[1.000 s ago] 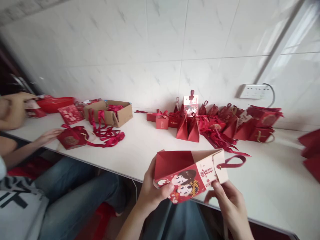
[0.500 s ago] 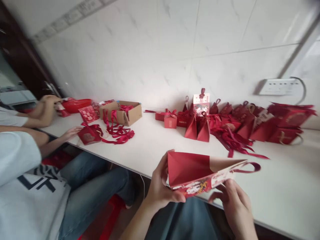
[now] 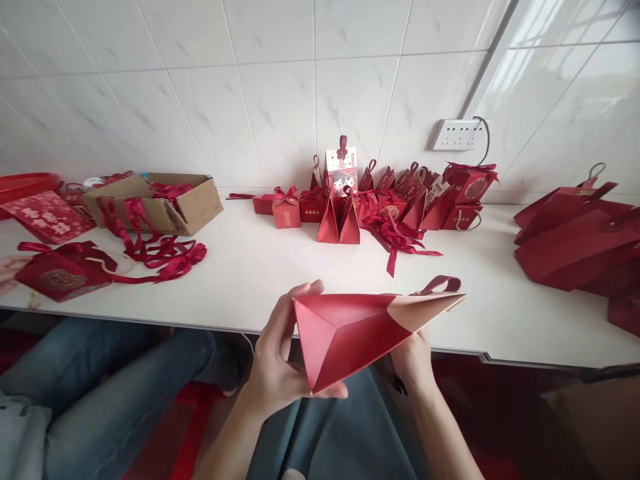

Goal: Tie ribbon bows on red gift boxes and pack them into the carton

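A red paper gift box [image 3: 345, 340] with a cream pointed end is held above the table's front edge, its hollow side facing me. A dark red loop handle [image 3: 443, 285] stands out at that tip. My left hand [image 3: 280, 357] grips the wide base end, thumb below and fingers behind. Under the tapered end, my right hand [image 3: 415, 353] supports the box; its fingers are mostly hidden behind the card.
Finished red boxes [image 3: 339, 223] and loose ribbons [image 3: 395, 233] line the wall. At left stand an opened carton [image 3: 195, 207] of ribbon and a ribboned box [image 3: 65, 270] touched by another person's hand [image 3: 7, 270]. Dark red bags [image 3: 575, 233] sit at right.
My view has swung right, bringing the bags at right into sight. The gift box has been turned, its printed side now hidden, and my right hand has moved behind its tapered end.
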A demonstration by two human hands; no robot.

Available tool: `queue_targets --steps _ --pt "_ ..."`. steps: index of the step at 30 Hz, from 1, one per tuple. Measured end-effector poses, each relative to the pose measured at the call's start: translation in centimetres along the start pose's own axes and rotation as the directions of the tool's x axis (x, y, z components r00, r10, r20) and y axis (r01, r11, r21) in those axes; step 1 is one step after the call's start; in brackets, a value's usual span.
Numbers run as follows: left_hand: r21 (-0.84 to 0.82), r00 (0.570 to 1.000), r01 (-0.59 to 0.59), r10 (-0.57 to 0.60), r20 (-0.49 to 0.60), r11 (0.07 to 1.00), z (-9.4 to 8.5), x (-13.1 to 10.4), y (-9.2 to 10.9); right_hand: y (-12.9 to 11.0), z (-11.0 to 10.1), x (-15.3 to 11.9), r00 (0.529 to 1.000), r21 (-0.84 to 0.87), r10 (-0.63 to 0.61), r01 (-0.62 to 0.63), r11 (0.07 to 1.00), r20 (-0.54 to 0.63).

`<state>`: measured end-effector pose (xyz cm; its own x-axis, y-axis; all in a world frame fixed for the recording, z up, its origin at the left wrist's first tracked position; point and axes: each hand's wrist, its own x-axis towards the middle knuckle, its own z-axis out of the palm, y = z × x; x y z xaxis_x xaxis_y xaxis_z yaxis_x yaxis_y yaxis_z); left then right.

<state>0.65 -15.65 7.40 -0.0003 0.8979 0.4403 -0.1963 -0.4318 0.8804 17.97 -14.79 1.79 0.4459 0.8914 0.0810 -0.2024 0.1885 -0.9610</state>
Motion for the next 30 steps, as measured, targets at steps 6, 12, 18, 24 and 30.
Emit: queue_targets --steps 6,12,18,24,30 --pt "-0.062 1.000 0.026 -0.026 -0.001 0.998 -0.2 -0.2 -0.1 -0.4 0.0 0.0 0.998 0.063 0.008 -0.012 0.998 0.060" --pt "-0.242 0.905 0.425 -0.420 0.073 0.872 -1.2 0.9 -1.5 -1.4 -0.7 -0.3 0.984 0.086 -0.105 0.093 0.992 0.146" --pt "-0.427 0.683 0.728 -0.625 0.378 0.537 -0.5 1.6 -2.4 -3.5 -0.4 -0.8 0.968 -0.008 -0.197 0.201 0.980 0.154" --pt "-0.441 0.647 0.756 -0.654 0.392 0.484 0.2 1.5 -2.6 -4.3 0.0 -0.6 0.968 -0.020 -0.235 0.238 0.971 0.092" --pt "-0.407 0.634 0.768 -0.679 0.371 0.494 0.3 1.5 -2.8 -4.3 -0.3 -0.6 0.969 -0.004 -0.223 0.225 0.974 0.103"
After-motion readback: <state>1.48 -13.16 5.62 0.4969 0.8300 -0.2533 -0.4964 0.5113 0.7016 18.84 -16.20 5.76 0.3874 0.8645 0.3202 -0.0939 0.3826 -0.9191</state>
